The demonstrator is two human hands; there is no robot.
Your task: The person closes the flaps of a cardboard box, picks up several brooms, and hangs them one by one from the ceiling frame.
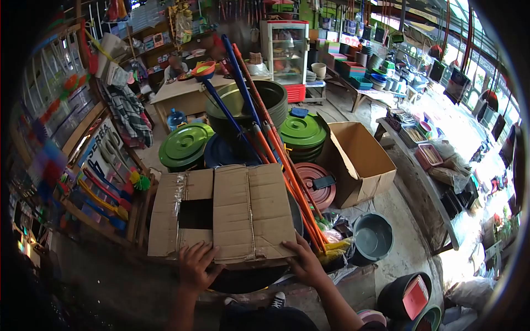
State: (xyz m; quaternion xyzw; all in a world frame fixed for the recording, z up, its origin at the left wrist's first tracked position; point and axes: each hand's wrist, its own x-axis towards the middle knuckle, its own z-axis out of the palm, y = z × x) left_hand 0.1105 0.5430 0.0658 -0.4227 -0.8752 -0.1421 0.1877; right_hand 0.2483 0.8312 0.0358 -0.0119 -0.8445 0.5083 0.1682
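Note:
A flattened cardboard box point(232, 207) with fold lines, strips of clear tape and a dark rectangular gap lies in front of me, over a dark round tub point(243, 282). My left hand point(197, 266) rests on its near edge, fingers spread flat and thumb stretched to the right. At the near right corner, my right hand point(305, 263) grips the cardboard, fingertips on top and the thumb side by the edge. Just beyond the cardboard lean several long orange poles point(287, 171) and blue poles point(243, 83).
Green lidded bins point(186, 140) stand behind the cardboard. An open cardboard box point(361, 160) is at right, near a reddish lid point(314, 190) with a dark phone-like object point(324, 182). A grey basin point(372, 237) sits on the floor. A wooden bench point(417, 185) runs along the right.

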